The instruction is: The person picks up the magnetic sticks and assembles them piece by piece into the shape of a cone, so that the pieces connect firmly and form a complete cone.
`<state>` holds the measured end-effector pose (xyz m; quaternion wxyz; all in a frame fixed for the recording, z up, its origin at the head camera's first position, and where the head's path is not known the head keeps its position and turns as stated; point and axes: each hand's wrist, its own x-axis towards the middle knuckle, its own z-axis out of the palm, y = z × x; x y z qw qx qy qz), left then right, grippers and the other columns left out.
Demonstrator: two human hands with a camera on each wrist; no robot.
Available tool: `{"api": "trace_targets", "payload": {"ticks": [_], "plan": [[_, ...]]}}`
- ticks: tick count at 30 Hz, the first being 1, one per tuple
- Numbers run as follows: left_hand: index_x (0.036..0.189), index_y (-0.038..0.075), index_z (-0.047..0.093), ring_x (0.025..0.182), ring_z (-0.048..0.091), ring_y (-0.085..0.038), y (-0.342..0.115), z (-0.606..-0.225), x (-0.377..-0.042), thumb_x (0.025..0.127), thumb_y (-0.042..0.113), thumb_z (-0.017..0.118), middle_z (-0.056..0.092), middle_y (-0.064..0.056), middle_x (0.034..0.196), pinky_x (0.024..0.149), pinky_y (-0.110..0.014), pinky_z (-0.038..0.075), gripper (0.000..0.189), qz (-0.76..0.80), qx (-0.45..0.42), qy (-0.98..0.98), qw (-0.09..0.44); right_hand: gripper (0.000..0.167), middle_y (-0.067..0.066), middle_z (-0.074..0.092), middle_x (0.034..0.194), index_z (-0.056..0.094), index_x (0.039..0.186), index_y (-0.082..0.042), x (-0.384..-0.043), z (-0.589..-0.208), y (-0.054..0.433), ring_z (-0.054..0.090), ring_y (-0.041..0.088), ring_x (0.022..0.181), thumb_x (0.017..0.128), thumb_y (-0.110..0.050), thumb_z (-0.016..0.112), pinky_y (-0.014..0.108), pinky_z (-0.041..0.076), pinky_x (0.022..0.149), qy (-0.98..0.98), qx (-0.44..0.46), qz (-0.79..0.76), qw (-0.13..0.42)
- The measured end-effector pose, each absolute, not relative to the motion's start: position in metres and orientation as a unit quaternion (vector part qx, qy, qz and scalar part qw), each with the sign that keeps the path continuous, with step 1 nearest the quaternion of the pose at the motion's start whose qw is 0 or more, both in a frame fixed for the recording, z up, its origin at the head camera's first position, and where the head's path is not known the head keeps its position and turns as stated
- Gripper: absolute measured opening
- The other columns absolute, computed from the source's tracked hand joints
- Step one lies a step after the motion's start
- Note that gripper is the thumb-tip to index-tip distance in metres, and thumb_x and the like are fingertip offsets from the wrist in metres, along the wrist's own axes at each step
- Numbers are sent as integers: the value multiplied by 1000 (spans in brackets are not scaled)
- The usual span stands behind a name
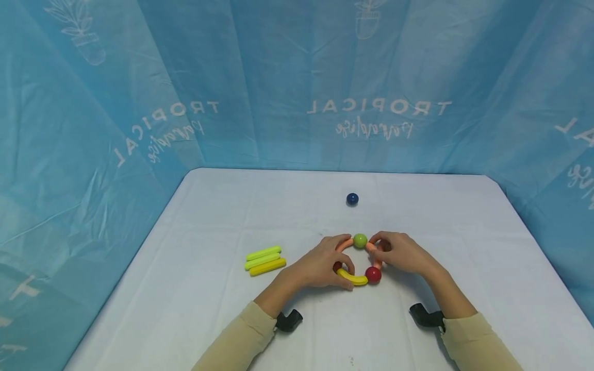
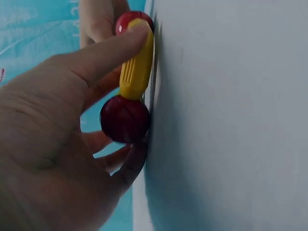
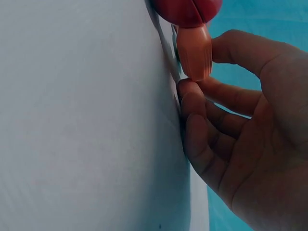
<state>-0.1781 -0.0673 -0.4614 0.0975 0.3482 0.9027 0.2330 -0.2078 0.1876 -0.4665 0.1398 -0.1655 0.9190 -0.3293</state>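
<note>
A ring of curved toy sticks and balls lies on the white table, with a green ball [image 1: 360,240] at its far side and a red ball [image 1: 373,274] near right. My left hand [image 1: 320,263] holds the ring's left side: the thumb lies on a yellow curved stick [image 2: 137,67], and the fingers reach round a dark red ball [image 2: 125,119] towards an orange curved stick [image 1: 343,245]. Opposite it, my right hand [image 1: 406,252] pinches an orange curved stick [image 3: 194,53] on the right side, between the green and red balls. My right fingertips partly hide that side.
Behind the ring sits a dark blue ball [image 1: 352,199]. Left of my left hand, two lime-green sticks [image 1: 263,253] and a yellow stick [image 1: 267,267] lie side by side. Blue printed cloth [image 1: 278,77] hangs round the table's back and sides.
</note>
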Motion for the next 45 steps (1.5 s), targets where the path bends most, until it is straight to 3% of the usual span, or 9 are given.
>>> {"api": "trace_targets", "payload": {"ticks": [5,10,17,28,36,45], "plan": [[115,30,66,127,42,-15,-77,-449,-186,80,48,74,46,6,140,101,-40,39,40,254,310,910,110,33,0,57,78,64,114,-11,-208,-463,189,53,18,69,88,-30,69,33,45,58,920,-169,-323,143],[119,23,65,104,56,-14,-95,-440,-195,88,42,69,61,8,117,87,-34,48,37,271,262,922,87,33,0,56,77,65,112,-12,-207,-463,189,52,18,69,87,-32,70,32,44,58,921,-160,-325,144],[118,22,66,98,56,-14,-142,-447,-197,88,33,70,62,6,111,84,-35,48,32,253,196,944,85,33,0,56,77,66,110,-14,-204,-465,190,52,18,71,85,-35,72,31,43,59,914,-171,-329,163],[112,18,69,87,55,-13,-213,-442,-204,87,31,71,61,6,98,78,-35,48,27,274,134,941,145,34,0,56,80,66,110,-15,-201,-463,195,52,18,76,85,-37,72,31,45,61,907,-176,-342,171],[103,18,70,84,56,-15,-225,-437,-203,87,26,71,62,4,94,76,-35,48,17,281,123,932,194,33,-1,56,80,67,110,-16,-203,-467,197,53,18,77,84,-37,73,32,45,63,904,-182,-351,161],[97,18,69,79,55,-15,-221,-443,-204,89,26,70,61,5,91,70,-33,48,12,298,127,927,189,33,-2,57,80,68,111,-15,-202,-469,198,53,17,78,86,-37,71,32,46,64,906,-184,-347,158]]}}
